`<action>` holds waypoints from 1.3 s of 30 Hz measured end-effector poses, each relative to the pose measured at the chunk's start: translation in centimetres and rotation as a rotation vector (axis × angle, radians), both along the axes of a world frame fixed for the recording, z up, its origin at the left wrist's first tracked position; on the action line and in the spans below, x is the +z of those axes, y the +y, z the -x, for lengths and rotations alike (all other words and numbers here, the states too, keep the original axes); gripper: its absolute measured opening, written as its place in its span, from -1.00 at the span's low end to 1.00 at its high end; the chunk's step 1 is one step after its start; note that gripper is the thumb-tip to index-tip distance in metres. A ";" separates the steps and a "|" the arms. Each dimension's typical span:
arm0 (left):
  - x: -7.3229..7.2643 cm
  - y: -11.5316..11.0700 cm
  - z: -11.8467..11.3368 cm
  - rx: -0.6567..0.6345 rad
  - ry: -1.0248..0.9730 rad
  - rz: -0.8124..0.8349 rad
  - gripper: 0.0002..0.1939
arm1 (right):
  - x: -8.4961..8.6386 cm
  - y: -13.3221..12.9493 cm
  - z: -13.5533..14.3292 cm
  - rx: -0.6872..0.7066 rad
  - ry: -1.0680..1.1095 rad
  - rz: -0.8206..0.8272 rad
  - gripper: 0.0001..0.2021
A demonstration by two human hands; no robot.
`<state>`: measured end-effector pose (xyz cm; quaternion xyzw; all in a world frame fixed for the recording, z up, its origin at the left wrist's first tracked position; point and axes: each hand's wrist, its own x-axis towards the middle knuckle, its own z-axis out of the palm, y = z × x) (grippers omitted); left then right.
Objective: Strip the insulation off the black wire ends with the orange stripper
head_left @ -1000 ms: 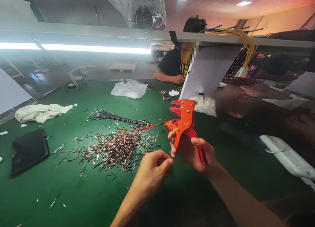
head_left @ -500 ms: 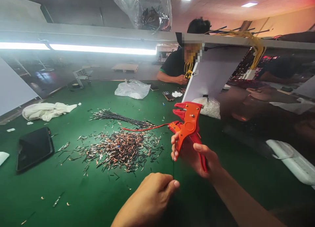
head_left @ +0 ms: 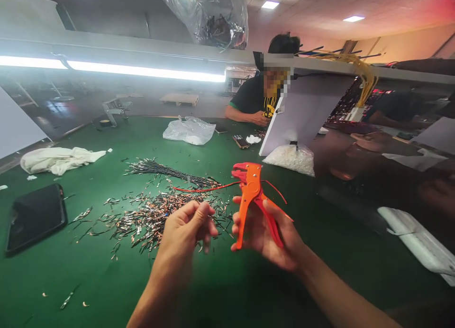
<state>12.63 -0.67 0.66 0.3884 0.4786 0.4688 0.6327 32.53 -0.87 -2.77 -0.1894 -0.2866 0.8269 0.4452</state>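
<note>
An orange and red wire stripper (head_left: 250, 188) stands upright in my right hand (head_left: 270, 238), jaws pointing up and left, its handles spread apart. My left hand (head_left: 190, 223) is to the left of the tool, with thumb and forefinger pressed together. Whatever those fingers hold, if anything, is too small to make out. Just behind my left hand lies a heap of short black and copper wire offcuts (head_left: 152, 219). A bundle of black wires (head_left: 170, 171) rests beyond the heap. Behind the tool's jaws passes a thin red strip (head_left: 209, 188).
A dark phone (head_left: 37, 219) and a white cloth (head_left: 60, 159) lie on the green table at left. Farther back are a clear plastic bag (head_left: 190, 130) and a tied bag (head_left: 291, 158) by a leaning panel (head_left: 302, 110). A person (head_left: 250, 100) sits opposite, holding yellow wires.
My left hand has moved up and left, and the black wire it held is no longer visible. The wire stripper has shifted left and turned more upright in my right hand.
</note>
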 end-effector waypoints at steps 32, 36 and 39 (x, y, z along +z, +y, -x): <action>2.6 -0.1 -1.3 0.607 0.495 -0.569 -0.76 | -2.7 -3.0 3.8 -0.012 -0.056 -0.247 -0.41; 2.5 -0.4 -1.4 0.622 0.732 -0.821 -0.81 | -1.8 -3.3 4.1 -0.004 0.084 -0.136 -0.44; 2.3 -0.4 -1.4 0.693 0.726 -0.753 -0.74 | -1.2 -3.5 3.7 0.028 0.141 -0.057 -0.47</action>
